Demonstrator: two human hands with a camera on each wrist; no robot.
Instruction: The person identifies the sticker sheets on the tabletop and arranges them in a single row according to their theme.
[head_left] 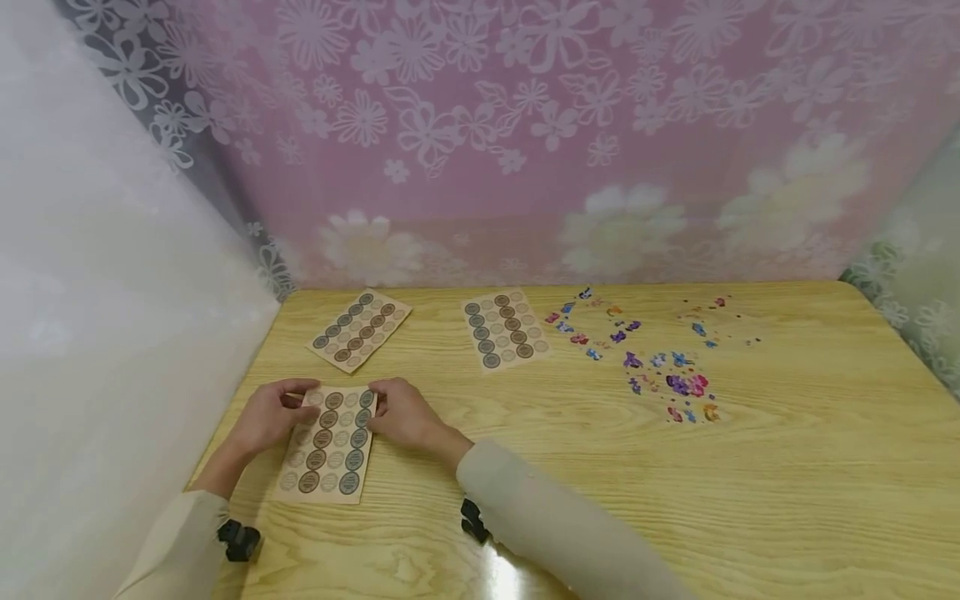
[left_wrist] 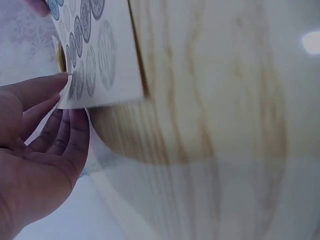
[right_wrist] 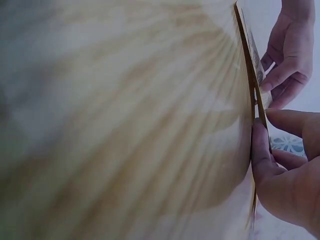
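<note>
I've got the printed sheet [head_left: 330, 450] at the near left of the table [head_left: 600, 517], a hand at each far corner. The left hand [head_left: 268, 417] pinches one side between thumb and fingers; the right hand [head_left: 405, 417] pinches the other, its grip narrow and right on the edge. That's my worry: such a small hold could slip, and uneven pulling could crease or tear the paper. An edge seems to stand off the wood, so a dropped corner might fold under; I can't tell whether the near edge rests flat.

Just beyond, the tilted sheet [head_left: 360, 331] has its near corner close by, so a careless shove could knock it askew. Off right, the loose flower pieces [head_left: 678, 384] look light; a wide sweep of my right sleeve [head_left: 540, 508] could scatter them. Farther back, the upright sheet [head_left: 506, 329] lies left of more flower pieces, and anything dragging it right could ruffle those.
</note>
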